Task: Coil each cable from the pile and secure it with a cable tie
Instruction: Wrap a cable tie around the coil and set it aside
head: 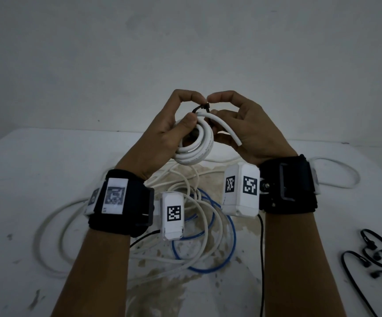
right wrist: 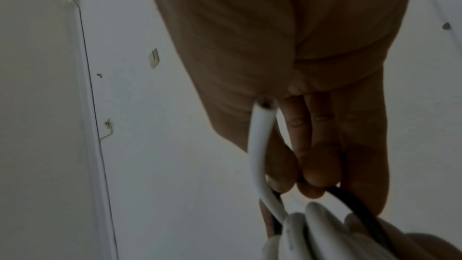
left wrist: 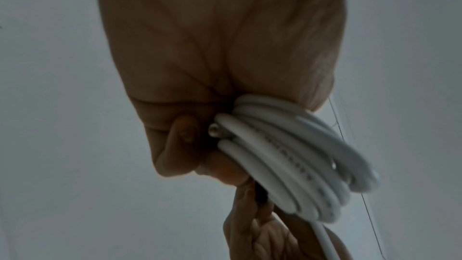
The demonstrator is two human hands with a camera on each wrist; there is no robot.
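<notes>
Keep the white coil [head: 194,145] raised above the cable pile [head: 185,225]. Left hand [head: 162,131] grips its turns; right hand [head: 245,126] pinches the black cable tie [head: 204,109] at the coil's far top. Cinch squarely, catching the loose end [head: 230,131]; spare ties [head: 373,259] lie right of the pile
</notes>
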